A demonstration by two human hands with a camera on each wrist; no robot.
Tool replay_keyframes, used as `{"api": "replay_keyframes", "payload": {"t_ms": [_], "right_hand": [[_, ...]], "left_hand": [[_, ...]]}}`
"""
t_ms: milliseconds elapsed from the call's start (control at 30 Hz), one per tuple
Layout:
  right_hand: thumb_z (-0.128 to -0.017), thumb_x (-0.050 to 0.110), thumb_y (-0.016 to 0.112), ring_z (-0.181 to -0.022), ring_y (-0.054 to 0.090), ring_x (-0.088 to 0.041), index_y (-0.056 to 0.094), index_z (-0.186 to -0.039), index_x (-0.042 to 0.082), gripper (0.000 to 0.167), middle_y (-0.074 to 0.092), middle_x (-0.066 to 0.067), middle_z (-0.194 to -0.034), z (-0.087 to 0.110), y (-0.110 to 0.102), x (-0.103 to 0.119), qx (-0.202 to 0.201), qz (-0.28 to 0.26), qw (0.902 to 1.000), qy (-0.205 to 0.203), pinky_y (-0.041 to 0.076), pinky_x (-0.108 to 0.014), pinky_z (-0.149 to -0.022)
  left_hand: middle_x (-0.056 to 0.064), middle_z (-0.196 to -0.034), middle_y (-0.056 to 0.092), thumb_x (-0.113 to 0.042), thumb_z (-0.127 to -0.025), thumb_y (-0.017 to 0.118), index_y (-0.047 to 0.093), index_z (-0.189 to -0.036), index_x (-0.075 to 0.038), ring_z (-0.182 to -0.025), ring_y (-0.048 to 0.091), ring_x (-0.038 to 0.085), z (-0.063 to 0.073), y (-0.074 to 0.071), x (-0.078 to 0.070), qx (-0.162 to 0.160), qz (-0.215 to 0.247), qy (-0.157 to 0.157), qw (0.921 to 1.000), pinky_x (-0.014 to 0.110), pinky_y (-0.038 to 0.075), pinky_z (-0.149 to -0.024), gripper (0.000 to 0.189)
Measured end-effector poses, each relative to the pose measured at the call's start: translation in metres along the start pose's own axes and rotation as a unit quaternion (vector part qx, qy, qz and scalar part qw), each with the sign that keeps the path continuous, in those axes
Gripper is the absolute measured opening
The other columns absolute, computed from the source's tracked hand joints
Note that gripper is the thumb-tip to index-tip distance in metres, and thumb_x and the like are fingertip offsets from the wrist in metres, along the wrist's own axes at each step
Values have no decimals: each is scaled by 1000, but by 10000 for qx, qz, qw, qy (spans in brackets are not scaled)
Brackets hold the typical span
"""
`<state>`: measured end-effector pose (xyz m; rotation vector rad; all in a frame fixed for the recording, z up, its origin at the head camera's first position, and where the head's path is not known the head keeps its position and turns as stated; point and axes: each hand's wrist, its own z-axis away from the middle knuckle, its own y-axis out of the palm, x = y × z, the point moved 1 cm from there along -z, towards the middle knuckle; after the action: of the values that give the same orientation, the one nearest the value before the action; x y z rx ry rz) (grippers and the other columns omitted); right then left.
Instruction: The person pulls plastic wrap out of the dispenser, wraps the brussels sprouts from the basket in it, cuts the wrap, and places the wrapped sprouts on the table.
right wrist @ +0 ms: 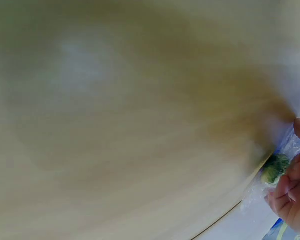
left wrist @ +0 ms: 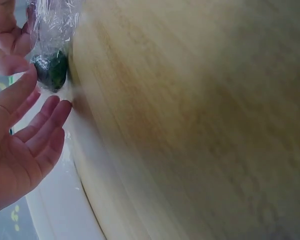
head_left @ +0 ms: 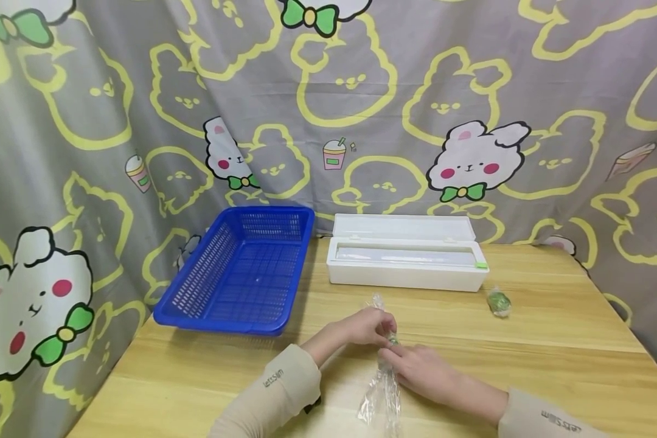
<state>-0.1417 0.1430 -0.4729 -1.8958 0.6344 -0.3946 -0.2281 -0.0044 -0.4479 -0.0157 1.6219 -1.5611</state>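
Note:
Between both hands is a small dark green piece of produce, its exact kind unclear, wrapped in clear cling film. A long crinkled tail of film trails toward the near table edge, and a shorter end sticks out beyond the left hand. My left hand pinches the wrapped piece from the far side, its outer fingers loosely bent. From the near side my right hand grips the film close to the green piece, thumb against it. The right wrist view shows the green piece partly covered by fingers.
A blue plastic basket stands at the left back. Behind the hands is a white cling film box with its lid raised. Another film-wrapped green piece lies at the right. A patterned curtain hangs behind the wooden table.

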Motion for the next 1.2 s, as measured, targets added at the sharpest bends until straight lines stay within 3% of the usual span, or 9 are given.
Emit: {"api": "replay_keyframes", "payload": {"t_ms": [200,400,533,567,633,800,900,1067,1200], "right_hand": [[-69,9,68,-52,40,0,55,-84,17,21,62,5,-83,-9,5,-1,-95,-152,9998,-88,27,-12,-47],[-70,8,69,-63,55,-2,59,-88,16,22,61,8,-80,-6,2,-10,-734,-1017,9919,-189,44,-17,-56],[-75,8,68,-68,54,0,63,-93,13,19,62,8,-82,-3,-4,-14,-584,-1968,9776,470,46,-18,-59],[-77,8,67,-67,52,1,63,-94,12,17,61,8,-82,-1,-6,-16,-467,-2311,9690,738,45,-18,-58],[-81,9,64,-66,47,3,65,-96,9,15,61,7,-82,0,-8,-18,-243,-3089,9420,1294,43,-17,-55],[-92,17,53,-63,47,-3,65,-96,0,21,60,-3,-77,0,-11,-24,366,-4786,8428,2435,42,-22,-55],[-93,17,49,-63,47,-7,65,-94,-3,26,59,-8,-75,-2,-11,-28,641,-5175,7988,2998,41,-22,-56],[-89,11,52,-61,46,-8,56,-101,-13,27,58,-5,-75,-7,-9,-28,470,-5238,7712,3587,40,-20,-54],[-85,8,55,-59,49,-9,45,-107,-17,35,60,-3,-70,-10,-6,-27,341,-5222,7524,4000,40,-19,-53]], "left_hand": [[-1,-88,64,-11,-78,71,62,-98,-7,-76,56,2,1,0,3,29,45,19,10000,11,43,-70,23],[1,-95,65,-7,-78,70,62,-99,-6,-82,59,5,2,0,3,-22,112,89,9999,11,44,-73,22],[2,-97,65,-9,-79,70,63,-99,-5,-84,60,5,3,0,3,-19,188,83,9998,10,44,-73,22],[3,-97,65,-9,-79,69,63,-99,-5,-84,60,5,3,0,3,-9,216,76,9997,10,44,-73,22],[3,-98,65,-9,-80,69,63,-99,-5,-84,60,4,3,1,4,16,275,70,9996,10,44,-72,21],[-1,-91,66,-5,-77,70,64,-96,-8,-74,56,1,2,3,5,-63,15,179,9998,9,42,-67,20],[-2,-84,64,-4,-75,71,64,-96,-8,-66,51,0,1,4,5,-99,-15,174,9998,10,41,-61,23],[-5,-77,61,-9,-74,73,63,-96,-7,-64,48,1,3,4,4,-223,-68,-45,9997,11,41,-60,24],[-9,-68,58,-14,-74,74,64,-78,-10,-61,48,0,11,-3,0,-222,-410,-387,9982,10,40,-60,11]]}}
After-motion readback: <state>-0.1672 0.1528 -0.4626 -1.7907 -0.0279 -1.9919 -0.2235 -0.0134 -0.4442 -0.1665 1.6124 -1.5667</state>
